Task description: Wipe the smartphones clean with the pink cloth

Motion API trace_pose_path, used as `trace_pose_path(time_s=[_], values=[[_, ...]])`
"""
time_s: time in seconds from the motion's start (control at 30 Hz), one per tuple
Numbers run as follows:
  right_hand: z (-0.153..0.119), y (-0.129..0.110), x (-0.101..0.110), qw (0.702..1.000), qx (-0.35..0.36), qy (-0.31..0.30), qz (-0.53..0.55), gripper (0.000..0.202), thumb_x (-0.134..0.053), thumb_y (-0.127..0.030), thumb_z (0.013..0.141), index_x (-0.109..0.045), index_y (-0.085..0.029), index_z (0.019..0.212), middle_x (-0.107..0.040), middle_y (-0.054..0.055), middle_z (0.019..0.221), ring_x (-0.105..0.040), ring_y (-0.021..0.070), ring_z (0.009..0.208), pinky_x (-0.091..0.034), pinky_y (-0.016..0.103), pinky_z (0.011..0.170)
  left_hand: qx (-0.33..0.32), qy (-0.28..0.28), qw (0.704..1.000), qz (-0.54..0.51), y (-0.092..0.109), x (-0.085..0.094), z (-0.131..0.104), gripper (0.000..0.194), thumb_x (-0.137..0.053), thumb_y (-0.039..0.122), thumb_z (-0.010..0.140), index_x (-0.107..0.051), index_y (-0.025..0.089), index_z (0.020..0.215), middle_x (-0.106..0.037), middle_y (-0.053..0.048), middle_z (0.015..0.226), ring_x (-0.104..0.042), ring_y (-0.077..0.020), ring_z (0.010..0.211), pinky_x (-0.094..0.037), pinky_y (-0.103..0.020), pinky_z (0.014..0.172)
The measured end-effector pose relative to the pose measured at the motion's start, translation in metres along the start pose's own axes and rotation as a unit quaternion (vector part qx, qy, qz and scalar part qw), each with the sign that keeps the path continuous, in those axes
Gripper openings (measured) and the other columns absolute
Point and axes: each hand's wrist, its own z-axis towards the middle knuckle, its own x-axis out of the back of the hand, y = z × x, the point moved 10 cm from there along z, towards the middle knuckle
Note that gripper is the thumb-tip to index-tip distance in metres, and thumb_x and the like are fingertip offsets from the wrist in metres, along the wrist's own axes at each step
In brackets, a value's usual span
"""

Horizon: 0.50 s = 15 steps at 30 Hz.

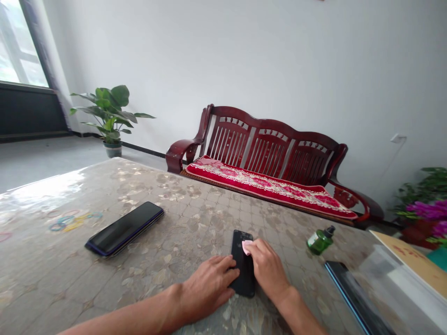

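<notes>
Currently, right hand's grip: the person's right hand (pixel 267 263) is pinched nearly closed, thumb and fingers around a small pink piece (pixel 246 247), near the upper end of the middle phone.
Left hand: palm down with loosely spread fingers, the left hand (pixel 209 281) lays its fingertips on the left part of that phone, without closing round anything.
Middle phone: the dark middle phone (pixel 246 283) lies flat on the surface (pixel 181 232), between the two hands, its upper end pointing away from the person.
Pink contact: light, even pressure with the piece held flat would probably suit the smooth face; a hard corner or bare fingertips could leave marks.
Bracing: the left fingers seem best kept near the edge, steadying the phone while leaving the face open.
Pink piece: small, pale and apparently soft; whether cloth or sponge cannot be told.
Surface: tile-like lines and leafy shapes under a glossy, glaring finish, perhaps slippery.
Left phone: slim, rounded and glossy black with a dark blue edge, the left phone (pixel 125 228) lies beyond the left hand, near thin, looped coloured bands (pixel 70 222).
Green bottle: squat, translucent, pale-labelled and black-topped, the green bottle (pixel 319 242) stands near the blue-edged phone (pixel 354 295).
</notes>
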Motion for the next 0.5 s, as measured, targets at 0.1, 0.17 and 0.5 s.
trace_pose_path(time_s=[0.1,0.17,0.5], values=[[0.011,0.010,-0.003,1.000,-0.022,0.007,-0.002,0.031,-0.046,-0.005,0.091,-0.070,-0.023,0.101,-0.068,0.005,0.099,-0.062,0.0176,0.099,-0.046,0.026,0.091,-0.001,-0.001,1.000,0.002,0.000,0.000,0.000,0.026,-0.059,0.024,0.091,-0.058,0.023,0.117,-0.060,-0.007,0.124,-0.058,-0.0248,0.114,-0.045,-0.036,0.101],[0.022,0.019,-0.006,0.999,-0.042,0.012,-0.006,0.031,-0.045,-0.006,0.092,-0.070,-0.022,0.100,-0.068,0.005,0.097,-0.063,0.0174,0.096,-0.046,0.025,0.089,-0.003,-0.001,1.000,0.003,0.001,0.001,0.000,0.027,-0.061,0.025,0.090,-0.058,0.023,0.117,-0.060,-0.007,0.125,-0.059,-0.0248,0.114,-0.046,-0.036,0.101],[0.001,0.016,-0.005,0.999,-0.005,0.019,0.033,0.034,-0.040,-0.008,0.093,-0.069,-0.024,0.099,-0.065,0.004,0.095,-0.063,0.0167,0.097,-0.047,0.025,0.087,-0.002,0.003,1.000,0.002,0.000,0.002,-0.001,0.027,-0.059,0.026,0.091,-0.058,0.024,0.118,-0.060,-0.007,0.122,-0.059,-0.0243,0.112,-0.045,-0.036,0.101]])
